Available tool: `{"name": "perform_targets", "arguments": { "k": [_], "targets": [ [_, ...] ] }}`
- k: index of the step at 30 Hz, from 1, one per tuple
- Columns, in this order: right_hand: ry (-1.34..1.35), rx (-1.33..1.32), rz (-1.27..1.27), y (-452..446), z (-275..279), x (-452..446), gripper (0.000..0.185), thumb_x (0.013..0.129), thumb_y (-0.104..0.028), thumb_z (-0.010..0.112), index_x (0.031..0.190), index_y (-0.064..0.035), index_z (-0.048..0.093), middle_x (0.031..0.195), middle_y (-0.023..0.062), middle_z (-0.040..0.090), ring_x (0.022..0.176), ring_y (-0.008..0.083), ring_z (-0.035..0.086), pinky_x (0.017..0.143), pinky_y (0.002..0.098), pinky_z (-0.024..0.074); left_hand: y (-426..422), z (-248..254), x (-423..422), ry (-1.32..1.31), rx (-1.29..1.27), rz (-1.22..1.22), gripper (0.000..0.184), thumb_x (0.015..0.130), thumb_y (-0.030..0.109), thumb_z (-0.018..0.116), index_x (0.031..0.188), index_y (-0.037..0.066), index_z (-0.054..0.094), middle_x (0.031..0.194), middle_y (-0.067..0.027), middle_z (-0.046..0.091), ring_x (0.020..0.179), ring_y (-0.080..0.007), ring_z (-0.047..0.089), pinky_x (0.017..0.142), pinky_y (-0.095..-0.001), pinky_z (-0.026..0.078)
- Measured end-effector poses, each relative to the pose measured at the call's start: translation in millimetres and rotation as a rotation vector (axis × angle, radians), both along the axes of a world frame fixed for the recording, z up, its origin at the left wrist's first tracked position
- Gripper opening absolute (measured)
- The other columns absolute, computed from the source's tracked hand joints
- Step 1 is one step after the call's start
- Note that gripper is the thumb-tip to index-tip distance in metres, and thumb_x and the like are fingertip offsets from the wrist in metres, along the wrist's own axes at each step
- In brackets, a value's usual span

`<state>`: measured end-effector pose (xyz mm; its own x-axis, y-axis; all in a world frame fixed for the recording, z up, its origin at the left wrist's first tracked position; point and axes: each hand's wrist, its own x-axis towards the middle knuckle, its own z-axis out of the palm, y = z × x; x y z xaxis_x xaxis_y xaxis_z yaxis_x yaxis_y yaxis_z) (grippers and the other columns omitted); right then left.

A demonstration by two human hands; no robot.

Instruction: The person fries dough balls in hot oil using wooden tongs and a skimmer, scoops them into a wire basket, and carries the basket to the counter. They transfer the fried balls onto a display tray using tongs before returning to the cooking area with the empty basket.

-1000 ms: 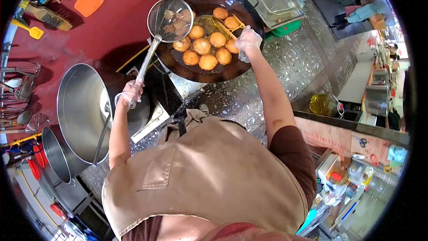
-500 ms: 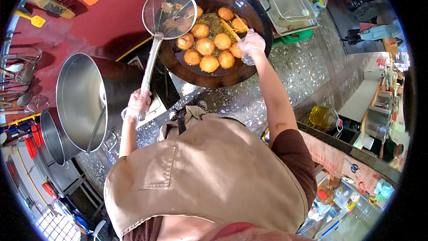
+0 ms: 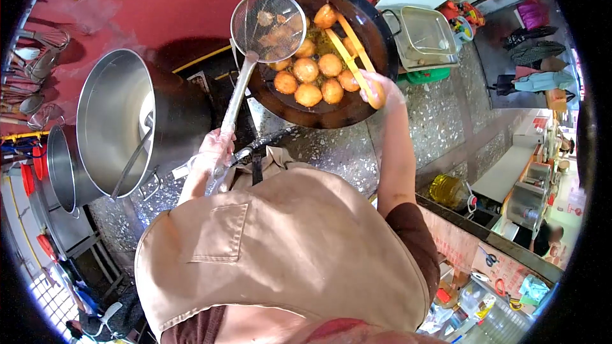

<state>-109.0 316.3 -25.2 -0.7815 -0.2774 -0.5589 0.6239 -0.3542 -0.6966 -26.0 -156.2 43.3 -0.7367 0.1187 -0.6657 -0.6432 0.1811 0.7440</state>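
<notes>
My left hand (image 3: 215, 153), in a clear plastic glove, is closed round the metal handle of a mesh skimmer (image 3: 268, 25). The skimmer's round head overlaps the left side of a large dark wok (image 3: 366, 22), and brown bits show in or through its mesh. Gloved as well, my right hand (image 3: 384, 91) grips wooden tongs (image 3: 358, 54) over the wok's right side. The tongs' arms are apart. One fried ball (image 3: 326, 16) is at their tips; whether it is pinched I cannot tell. Several golden-brown balls (image 3: 306, 70) sit in the oil below.
A tall steel pot (image 3: 118, 127) stands at left, a long utensil leaning in it. Beside the wok at upper right is a rectangular glass container (image 3: 426, 28). Whisks (image 3: 48, 57) hang on the red wall. An oil bottle (image 3: 449, 190) stands at right.
My right hand has drawn back slightly, and the tongs show more fully, their tips now at a ball near the wok's far side. The camera view has shifted; my left hand still holds the skimmer.
</notes>
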Motion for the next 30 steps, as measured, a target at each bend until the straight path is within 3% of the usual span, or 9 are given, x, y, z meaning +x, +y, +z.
{"name": "perform_targets", "arguments": {
  "k": [3,8,10,11,12,14,17,21,30],
  "targets": [
    [0.132,-0.213,0.055,-14,35,34,0.070,0.077,-0.037,0.061,0.130,0.0010,0.036,0.098,0.0113,0.057,0.067,0.0169,0.055,0.057,0.0257,0.0464,-4,0,-2,-0.007,0.006,-0.038,0.038,0.088,0.042,0.050,0.079,0.005,0.050,0.054,0.0000,0.046,0.040,-0.0097,0.041,0.038,-0.0245,0.035],
    [0.097,0.035,-0.141,-39,80,63,0.062,0.073,-0.026,0.064,0.125,0.0011,0.044,0.094,0.0087,0.059,0.065,0.0136,0.055,0.056,0.0226,0.0445,-8,-4,-2,-0.022,-0.023,-0.189,0.037,0.088,0.042,0.051,0.078,0.007,0.050,0.054,0.0015,0.045,0.042,-0.0093,0.041,0.039,-0.0247,0.035],
    [0.068,0.575,0.029,-66,110,58,0.062,0.070,-0.023,0.068,0.123,-0.0003,0.047,0.096,0.0085,0.061,0.062,0.0112,0.053,0.055,0.0219,0.0431,-9,-9,-1,-0.031,-0.013,-0.225,0.035,0.087,0.042,0.052,0.076,0.008,0.049,0.054,0.0019,0.045,0.042,-0.0089,0.041,0.039,-0.0247,0.035],
    [0.137,0.555,-0.061,-86,119,60,0.066,0.065,-0.027,0.072,0.121,0.0006,0.048,0.098,0.0119,0.062,0.070,0.0174,0.058,0.064,0.0266,0.0462,-10,-12,-1,-0.020,-0.025,-0.253,0.035,0.087,0.041,0.052,0.076,0.008,0.049,0.054,0.0019,0.045,0.042,-0.0087,0.041,0.039,-0.0245,0.035],
    [0.130,0.558,-0.078,-99,118,58,0.066,0.065,-0.027,0.072,0.121,0.0006,0.048,0.098,0.0119,0.062,0.070,0.0174,0.058,0.064,0.0266,0.0462,-9,-13,-2,-0.006,-0.036,-0.283,0.034,0.087,0.040,0.053,0.075,0.008,0.048,0.054,0.0020,0.045,0.042,-0.0085,0.042,0.039,-0.0243,0.035],
    [0.310,1.339,0.243,-116,115,53,0.075,0.062,-0.036,0.075,0.120,0.0025,0.046,0.100,0.0190,0.061,0.096,0.0328,0.059,0.082,0.0374,0.0453,-8,-13,-3,-0.031,0.012,-0.293,0.033,0.086,0.037,0.056,0.074,0.008,0.047,0.053,0.0021,0.044,0.041,-0.0086,0.042,0.038,-0.0241,0.035],
    [0.385,1.594,0.135,-130,104,74,0.086,0.057,-0.046,0.075,0.121,0.0016,0.042,0.108,0.0231,0.056,0.097,0.0360,0.057,0.084,0.0404,0.0451,-17,-26,2,-0.046,0.056,-0.228,0.031,0.083,0.031,0.062,0.071,0.009,0.044,0.051,0.0011,0.044,0.036,-0.0098,0.041,0.032,-0.0257,0.034],
    [0.036,1.828,0.042,-115,110,94,0.087,0.058,-0.037,0.074,0.125,0.0021,0.034,0.105,0.0221,0.057,0.094,0.0349,0.058,0.080,0.0410,0.0475,-21,-11,7,-0.139,-0.046,-0.176,0.030,0.083,0.033,0.061,0.077,0.010,0.043,0.051,0.0036,0.039,0.034,-0.0070,0.035,0.030,-0.0228,0.031],
    [-0.046,1.839,0.193,-98,78,65,0.069,0.063,-0.034,0.072,0.113,0.0010,0.042,0.104,0.0192,0.059,0.094,0.0315,0.060,0.080,0.0383,0.0485,-11,2,13,-0.134,-0.046,-0.126,0.026,0.083,0.028,0.062,0.077,0.009,0.046,0.048,0.0019,0.042,0.033,-0.0095,0.037,0.030,-0.0255,0.029]
  ]
}}
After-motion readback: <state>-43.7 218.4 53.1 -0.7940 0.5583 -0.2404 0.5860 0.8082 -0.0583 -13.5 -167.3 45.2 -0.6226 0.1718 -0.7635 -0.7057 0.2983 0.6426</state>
